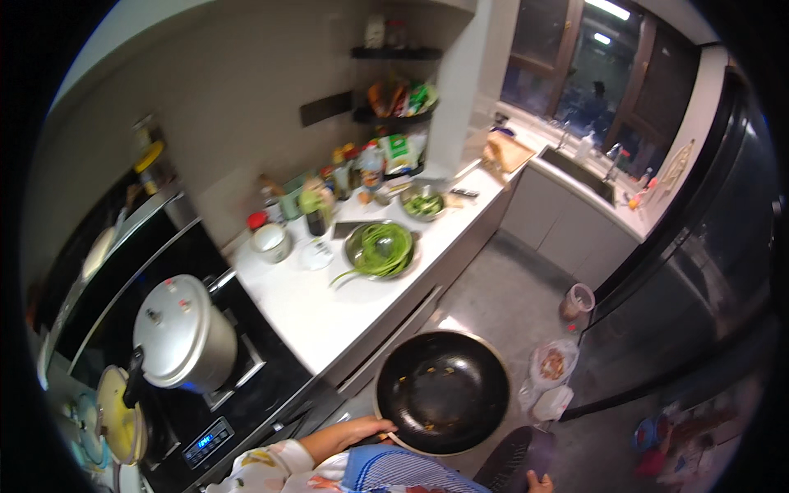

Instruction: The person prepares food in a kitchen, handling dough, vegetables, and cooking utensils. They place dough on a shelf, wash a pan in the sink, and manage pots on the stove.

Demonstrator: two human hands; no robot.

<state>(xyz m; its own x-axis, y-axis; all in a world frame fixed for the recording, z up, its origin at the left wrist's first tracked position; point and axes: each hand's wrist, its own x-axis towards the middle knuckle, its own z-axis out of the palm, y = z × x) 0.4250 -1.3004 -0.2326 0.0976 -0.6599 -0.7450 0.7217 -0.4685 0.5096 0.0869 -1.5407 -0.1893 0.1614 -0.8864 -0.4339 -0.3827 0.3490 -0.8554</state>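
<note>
My left hand (368, 427) grips the near edge of a black wok (441, 391), about where its handle joins. The wok is off the counter, over the floor, with its inside facing up and a few food scraps stuck in it. At the bottom edge only some fingers of my right hand (540, 483) show. They lie beside a dark, rounded flat object (515, 461) bearing writing; whether they hold it I cannot tell. A blue-and-white checked cloth (400, 469) hangs at my front.
Left, an aluminium pressure cooker (175, 336) stands on the black stove (271, 400). On the white counter (290, 314) are a bowl of long green beans (385, 249), a bowl of cut greens (424, 204) and a knife (465, 192). Plastic bags (553, 365) lie on the floor.
</note>
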